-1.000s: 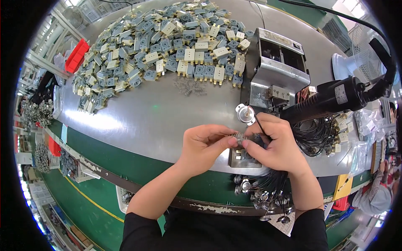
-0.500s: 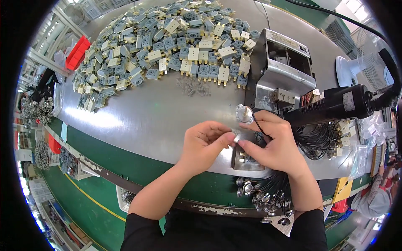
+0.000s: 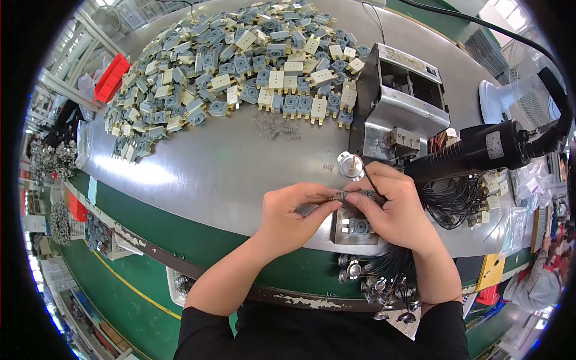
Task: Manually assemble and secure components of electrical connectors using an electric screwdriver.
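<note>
A thin coil spring point(image 3: 339, 196) lies between the fingertips of both hands. My left hand point(image 3: 285, 216) pinches its left end with thumb and forefinger. On the other side, my right hand point(image 3: 399, 210) has its thumb and fingers closed at the spring's right end. Above the right fingers stands a round metal cap point(image 3: 351, 166), with a dark wire point(image 3: 369, 178) running from it into that hand. Whether the wire passes through the spring is hidden by the fingers. Just below the fingertips sits a metal fixture point(image 3: 355, 231) holding a grey block.
A large heap of grey and cream connector blocks point(image 3: 240, 66) covers the far table. Loose springs point(image 3: 275, 126) lie before it. To the right stand a metal press-like device point(image 3: 405, 102) and a black cylindrical tool point(image 3: 474, 151). Capped wires point(image 3: 375, 285) hang over the front edge.
My left fingers have lowered slightly and straightened. The coil spring now shows between both hands' fingertips, where a small shiny piece showed before. The grey block in the fixture is more exposed.
</note>
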`<state>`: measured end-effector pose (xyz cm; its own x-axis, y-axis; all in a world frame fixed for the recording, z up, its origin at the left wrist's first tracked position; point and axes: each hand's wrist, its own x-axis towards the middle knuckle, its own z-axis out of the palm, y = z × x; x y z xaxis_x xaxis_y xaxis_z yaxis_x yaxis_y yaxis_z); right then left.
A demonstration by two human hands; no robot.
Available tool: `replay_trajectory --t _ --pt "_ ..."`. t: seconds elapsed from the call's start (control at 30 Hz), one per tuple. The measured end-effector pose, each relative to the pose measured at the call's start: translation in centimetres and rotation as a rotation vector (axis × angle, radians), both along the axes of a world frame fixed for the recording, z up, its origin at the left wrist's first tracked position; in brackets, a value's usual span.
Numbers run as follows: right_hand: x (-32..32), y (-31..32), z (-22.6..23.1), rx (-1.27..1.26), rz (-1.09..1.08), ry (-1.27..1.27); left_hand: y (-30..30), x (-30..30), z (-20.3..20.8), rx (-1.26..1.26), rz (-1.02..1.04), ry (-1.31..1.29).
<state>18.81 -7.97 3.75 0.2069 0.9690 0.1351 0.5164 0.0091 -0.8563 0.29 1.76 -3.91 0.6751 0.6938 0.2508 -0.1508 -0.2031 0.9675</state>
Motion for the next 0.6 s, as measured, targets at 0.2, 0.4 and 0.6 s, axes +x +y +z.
replay_trajectory --t 0.2,0.4,0.6 --pt "0.0 0.0 0.4 -0.034 0.022 -0.051 0.2 0.1 0.3 0.318 0.087 0.062" --pt "-0.1 0.2 0.7 -0.028 0.005 -0.053 -0.1 0.4 0.1 -0.127 0.150 0.012" --pt "-0.3 0.3 -0.2 -0.009 0.041 -0.041 0.3 0.9 0.4 -0.773 0.017 -0.153"
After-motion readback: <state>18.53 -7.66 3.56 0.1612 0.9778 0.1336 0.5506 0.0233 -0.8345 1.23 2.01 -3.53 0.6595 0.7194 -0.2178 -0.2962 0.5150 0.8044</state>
